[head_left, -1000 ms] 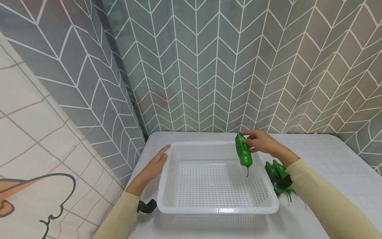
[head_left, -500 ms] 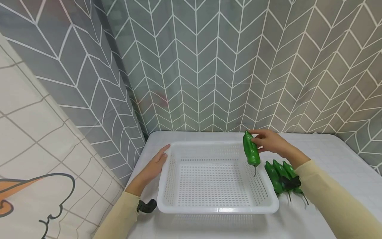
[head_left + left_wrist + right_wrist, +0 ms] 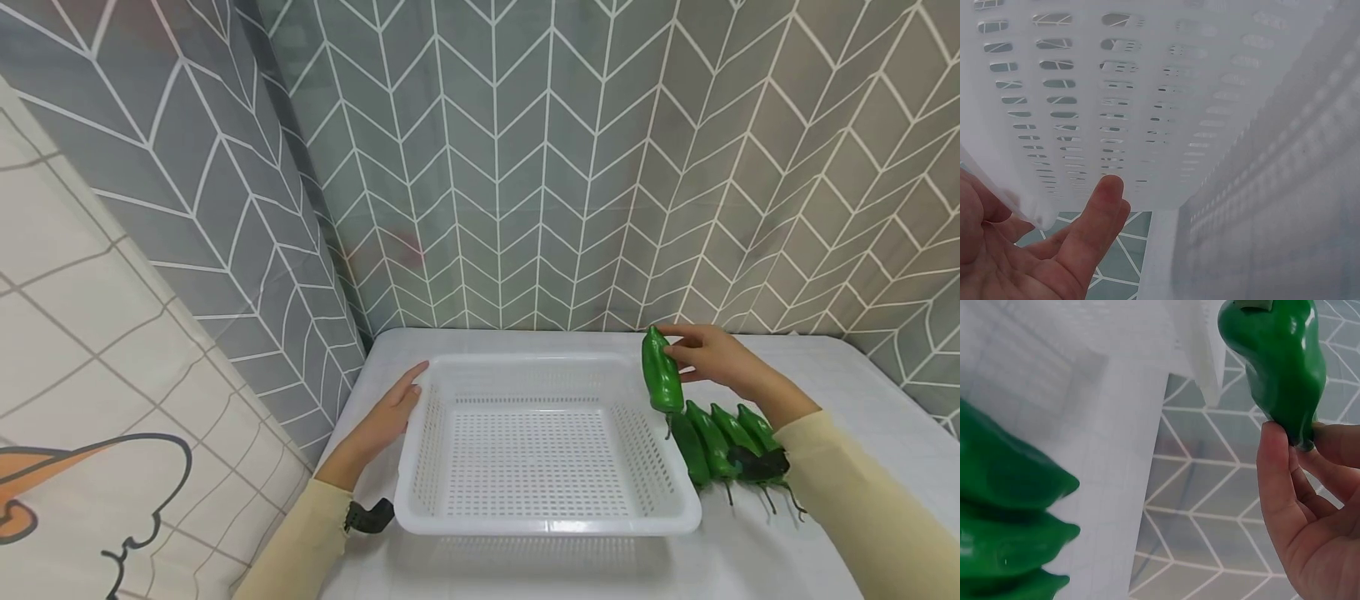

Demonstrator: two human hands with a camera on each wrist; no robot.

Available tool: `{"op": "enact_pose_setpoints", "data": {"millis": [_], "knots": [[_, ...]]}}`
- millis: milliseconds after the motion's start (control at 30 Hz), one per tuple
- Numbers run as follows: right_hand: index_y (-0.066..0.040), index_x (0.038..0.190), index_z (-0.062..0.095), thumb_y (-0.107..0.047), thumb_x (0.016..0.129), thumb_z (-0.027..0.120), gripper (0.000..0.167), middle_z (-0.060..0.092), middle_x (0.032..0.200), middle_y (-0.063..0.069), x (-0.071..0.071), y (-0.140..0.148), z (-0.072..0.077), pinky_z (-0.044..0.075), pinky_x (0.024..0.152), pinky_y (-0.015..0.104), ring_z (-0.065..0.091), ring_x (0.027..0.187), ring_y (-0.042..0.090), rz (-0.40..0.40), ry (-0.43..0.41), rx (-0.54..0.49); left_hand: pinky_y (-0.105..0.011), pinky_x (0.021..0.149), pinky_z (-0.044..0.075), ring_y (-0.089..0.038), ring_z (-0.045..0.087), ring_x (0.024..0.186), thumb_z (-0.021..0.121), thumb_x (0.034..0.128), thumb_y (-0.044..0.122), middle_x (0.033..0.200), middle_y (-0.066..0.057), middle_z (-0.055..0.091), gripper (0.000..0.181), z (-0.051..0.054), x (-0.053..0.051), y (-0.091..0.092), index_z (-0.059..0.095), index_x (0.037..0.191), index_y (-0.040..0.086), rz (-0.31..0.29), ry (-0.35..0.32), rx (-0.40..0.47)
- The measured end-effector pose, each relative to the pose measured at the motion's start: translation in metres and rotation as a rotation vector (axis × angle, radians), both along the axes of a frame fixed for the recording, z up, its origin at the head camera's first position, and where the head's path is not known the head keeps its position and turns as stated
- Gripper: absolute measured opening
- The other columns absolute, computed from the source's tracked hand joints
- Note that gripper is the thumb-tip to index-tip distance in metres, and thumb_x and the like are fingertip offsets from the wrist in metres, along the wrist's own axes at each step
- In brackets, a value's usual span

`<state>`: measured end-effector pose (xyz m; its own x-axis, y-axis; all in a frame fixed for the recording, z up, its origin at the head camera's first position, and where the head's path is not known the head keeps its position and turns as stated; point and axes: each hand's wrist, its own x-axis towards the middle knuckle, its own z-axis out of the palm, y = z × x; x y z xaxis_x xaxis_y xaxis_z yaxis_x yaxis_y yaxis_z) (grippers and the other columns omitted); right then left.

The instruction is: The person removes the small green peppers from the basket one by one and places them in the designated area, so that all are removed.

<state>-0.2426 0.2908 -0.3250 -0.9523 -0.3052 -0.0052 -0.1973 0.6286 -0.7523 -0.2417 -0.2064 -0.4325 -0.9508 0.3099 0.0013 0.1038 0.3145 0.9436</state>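
Observation:
A long green pepper (image 3: pixel 662 372) hangs stem-down just over the right rim of a white perforated plastic basket (image 3: pixel 547 527). My right hand (image 3: pixel 716 358) pinches its pointed tip between thumb and fingers, clear in the right wrist view, where the pepper (image 3: pixel 1285 356) is partly cropped. Below that hand, several more green peppers (image 3: pixel 708 439) lie side by side on the table, right against the basket; the sleeve and a dark wrist device partly hide them. At the basket's left rim, my left hand (image 3: pixel 386 417) holds on, its fingers (image 3: pixel 1107 194) against the perforated outer wall.
The white table (image 3: pixel 817 392) extends to the right and in front of the basket. Grey patterned curtain (image 3: pixel 525 208) stands behind the table's back edge, with a light tiled sheet (image 3: pixel 150 333) on the left. No pepper lies in the basket.
My right hand has carried the pepper rightward, from above the basket's interior to its right rim. More of the lying peppers show now. My left hand and the basket stay put.

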Motion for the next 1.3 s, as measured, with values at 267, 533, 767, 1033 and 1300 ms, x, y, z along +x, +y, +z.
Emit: {"op": "enact_pose_setpoints", "data": {"millis": [267, 533, 767, 1033, 1300], "knots": [[0.015, 0.151, 0.029, -0.011, 0.109, 0.048, 0.053, 0.060, 0.122, 0.031, 0.006, 0.021, -0.004, 0.058, 0.085, 0.049, 0.066, 0.104, 0.037, -0.027, -0.001, 0.028, -0.040, 0.092, 0.049, -0.026, 0.059, 0.113, 0.028, 0.1139, 0.025, 0.138, -0.018, 0.053, 0.051, 0.000, 0.000, 0.000, 0.018, 0.164, 0.019, 0.005, 0.002, -0.019], [0.017, 0.150, 0.029, -0.012, 0.110, 0.046, 0.052, 0.056, 0.125, 0.035, 0.012, 0.041, -0.014, 0.059, 0.082, 0.045, 0.065, 0.106, 0.039, -0.070, -0.020, 0.050, -0.039, 0.090, 0.050, -0.026, 0.060, 0.111, 0.028, 0.1138, 0.025, 0.138, -0.018, 0.053, 0.051, -0.001, 0.000, 0.000, 0.019, 0.163, 0.018, 0.010, 0.000, -0.026], [0.019, 0.149, 0.027, -0.010, 0.110, 0.044, 0.051, 0.056, 0.123, 0.038, 0.016, 0.058, -0.023, 0.058, 0.083, 0.048, 0.066, 0.101, 0.036, -0.106, -0.031, 0.080, -0.044, 0.097, 0.047, -0.027, 0.058, 0.115, 0.028, 0.1138, 0.026, 0.140, -0.018, 0.052, 0.051, -0.001, 0.001, 0.000, 0.018, 0.164, 0.019, 0.006, -0.001, -0.026], [0.020, 0.148, 0.026, -0.008, 0.110, 0.040, 0.049, 0.047, 0.127, 0.046, 0.022, 0.075, -0.032, 0.057, 0.084, 0.053, 0.063, 0.106, 0.046, -0.142, -0.047, 0.115, -0.052, 0.102, 0.043, -0.028, 0.055, 0.121, 0.030, 0.1136, 0.026, 0.144, -0.017, 0.049, 0.052, -0.002, 0.001, 0.000, 0.017, 0.164, 0.020, 0.011, -0.020, -0.030], [0.022, 0.147, 0.023, -0.008, 0.111, 0.036, 0.049, 0.043, 0.129, 0.050, 0.026, 0.095, -0.041, 0.056, 0.085, 0.054, 0.060, 0.109, 0.052, -0.178, -0.061, 0.136, -0.049, 0.098, 0.047, -0.029, 0.055, 0.120, 0.031, 0.1137, 0.026, 0.148, -0.018, 0.046, 0.052, -0.001, 0.002, 0.000, 0.018, 0.164, 0.020, 0.009, -0.014, -0.020]]}}
